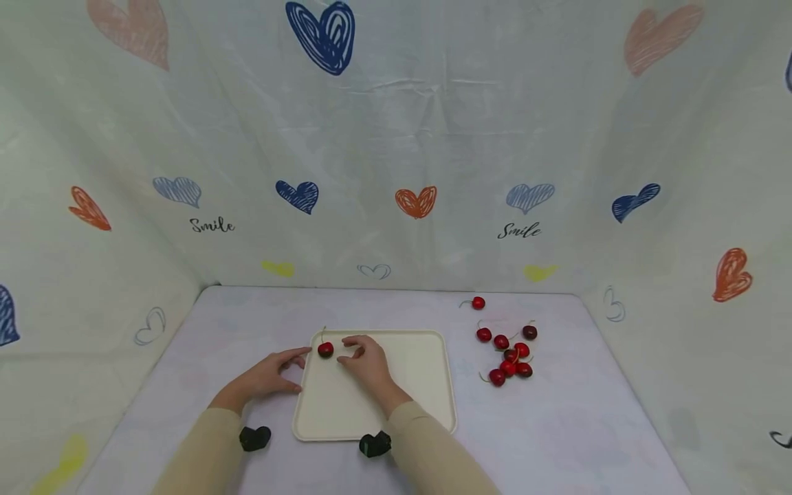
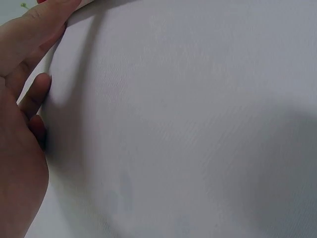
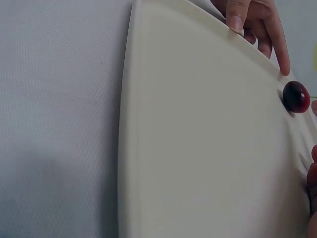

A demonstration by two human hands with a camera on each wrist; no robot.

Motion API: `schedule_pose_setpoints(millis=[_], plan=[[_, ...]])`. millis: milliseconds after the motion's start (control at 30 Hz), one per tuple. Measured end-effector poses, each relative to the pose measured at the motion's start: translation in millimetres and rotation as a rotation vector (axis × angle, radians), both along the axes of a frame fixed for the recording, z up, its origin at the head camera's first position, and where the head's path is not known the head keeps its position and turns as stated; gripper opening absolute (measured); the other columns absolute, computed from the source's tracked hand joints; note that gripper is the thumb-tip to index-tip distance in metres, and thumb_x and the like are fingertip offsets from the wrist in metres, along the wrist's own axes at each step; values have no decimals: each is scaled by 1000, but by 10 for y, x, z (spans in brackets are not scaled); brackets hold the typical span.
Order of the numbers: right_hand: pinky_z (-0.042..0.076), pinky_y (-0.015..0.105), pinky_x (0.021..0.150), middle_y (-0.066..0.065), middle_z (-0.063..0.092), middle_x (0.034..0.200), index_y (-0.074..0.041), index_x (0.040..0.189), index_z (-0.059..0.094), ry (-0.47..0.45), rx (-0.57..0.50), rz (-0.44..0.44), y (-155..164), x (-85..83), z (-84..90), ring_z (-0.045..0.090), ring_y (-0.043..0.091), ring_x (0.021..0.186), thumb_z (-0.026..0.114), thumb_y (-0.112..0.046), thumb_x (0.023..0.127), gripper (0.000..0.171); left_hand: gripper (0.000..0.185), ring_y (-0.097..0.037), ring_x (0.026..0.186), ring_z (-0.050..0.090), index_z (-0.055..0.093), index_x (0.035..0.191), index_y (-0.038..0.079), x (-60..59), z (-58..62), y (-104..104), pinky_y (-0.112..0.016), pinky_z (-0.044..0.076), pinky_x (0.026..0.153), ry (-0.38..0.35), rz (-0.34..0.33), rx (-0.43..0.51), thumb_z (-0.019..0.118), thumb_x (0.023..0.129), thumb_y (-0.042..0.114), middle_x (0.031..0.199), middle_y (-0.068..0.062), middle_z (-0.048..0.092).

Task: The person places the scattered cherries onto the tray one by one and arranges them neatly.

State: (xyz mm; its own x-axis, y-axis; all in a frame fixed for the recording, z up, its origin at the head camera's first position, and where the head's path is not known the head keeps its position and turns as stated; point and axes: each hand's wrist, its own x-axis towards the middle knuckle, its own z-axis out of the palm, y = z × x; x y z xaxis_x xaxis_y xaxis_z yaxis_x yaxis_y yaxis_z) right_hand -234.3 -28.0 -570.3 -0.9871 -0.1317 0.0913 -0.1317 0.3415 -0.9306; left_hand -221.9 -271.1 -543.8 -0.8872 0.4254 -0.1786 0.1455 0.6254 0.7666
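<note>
Cream tray [image 1: 427, 385] sits on the worktop [image 1: 557, 426], left hand [image 1: 272, 375] relaxed, fingers straight on its left rim. Right hand [image 1: 366, 361] rests open beside the cherry [image 1: 325, 349] in the far-left corner; a nudge could roll it off, I'd guess.

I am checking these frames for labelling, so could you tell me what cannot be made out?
- Head view: right hand fingertips, whether touching the cherry; too small.
- Left wrist view: tray and cherry, cut off by the edge.
- Right wrist view: right hand mostly cut off.
</note>
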Motion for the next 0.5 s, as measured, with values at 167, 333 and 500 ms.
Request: schedule_pose_setpoints(millis=[167, 333, 500], plan=[[44, 21, 62, -6, 66, 97, -11, 104, 73, 1, -15, -32, 106, -3, 31, 50, 4, 70, 82, -10, 78, 27, 78, -26, 104, 47, 48, 142, 3, -45, -29, 145, -51, 37, 94, 17, -16, -21, 85, 74, 13, 111, 1, 59], [47, 26, 70, -4, 65, 103, -12, 105, 74, -13, -13, -44, 219, -12, 82, 52, 9, 82, 80, -11, 80, 25, 78, -26, 105, 46, 49, 142, 5, -57, -56, 316, -50, 38, 94, 26, -15, -34, 86, 73, 14, 110, 4, 59], [45, 39, 91, 0, 62, 117, -16, 107, 75, -54, 19, -30, 351, -26, 104, 55, 21, 107, 78, -15, 83, 24, 78, -26, 106, 47, 49, 141, 4, -47, -89, 489, -50, 37, 95, 50, -44, -14, 86, 74, 14, 110, 5, 58]])
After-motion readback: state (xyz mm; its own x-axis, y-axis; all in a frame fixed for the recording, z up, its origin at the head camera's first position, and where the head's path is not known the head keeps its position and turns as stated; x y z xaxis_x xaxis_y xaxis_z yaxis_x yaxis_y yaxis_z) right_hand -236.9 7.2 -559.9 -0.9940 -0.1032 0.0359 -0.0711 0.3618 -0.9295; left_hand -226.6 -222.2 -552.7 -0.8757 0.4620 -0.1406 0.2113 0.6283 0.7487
